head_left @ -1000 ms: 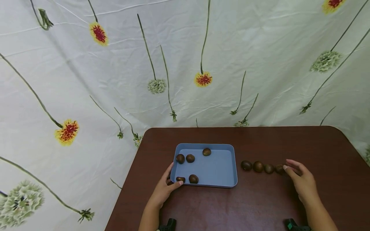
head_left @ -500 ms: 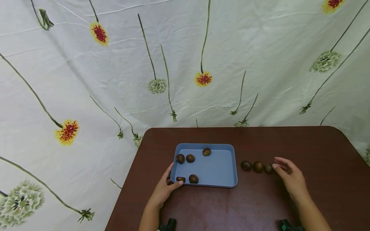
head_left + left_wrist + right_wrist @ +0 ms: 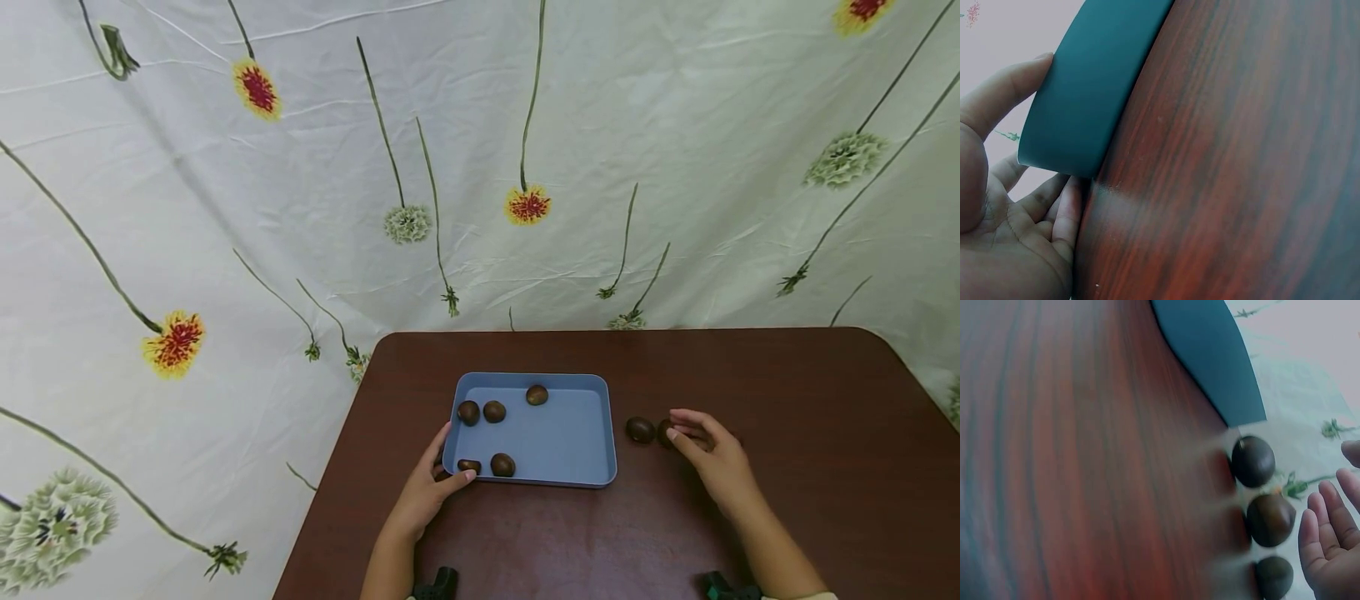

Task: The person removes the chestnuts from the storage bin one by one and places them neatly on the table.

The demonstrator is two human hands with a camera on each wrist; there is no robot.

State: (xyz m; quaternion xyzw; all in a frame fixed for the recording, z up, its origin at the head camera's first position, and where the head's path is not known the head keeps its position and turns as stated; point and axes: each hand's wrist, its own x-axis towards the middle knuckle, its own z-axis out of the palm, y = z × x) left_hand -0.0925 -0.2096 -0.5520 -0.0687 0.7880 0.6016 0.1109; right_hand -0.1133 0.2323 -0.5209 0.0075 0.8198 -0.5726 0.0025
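Note:
My left hand (image 3: 423, 492) holds a blue tray (image 3: 555, 437) at its near left corner. In the left wrist view the thumb is on the tray's wall (image 3: 1094, 81) and the fingers lie around the corner. Several dark brown round fruits, like passion fruits, sit in the tray, one of them a fruit (image 3: 502, 465) near the front edge. My right hand (image 3: 716, 467) is over a row of similar fruits right of the tray, with fingertips at the second fruit (image 3: 663, 433). The right wrist view shows its fingers extended beside three fruits (image 3: 1270, 520), gripping none.
The first fruit (image 3: 640, 430) of the row lies close to the tray's right side. A dark brown wooden table (image 3: 555, 542) carries everything. Behind it hangs a white cloth (image 3: 465, 150) printed with flowers.
My right hand has moved left along the row of fruits, from the far right one to the second from the tray, covering those it passed. Left hand and tray have stayed put.

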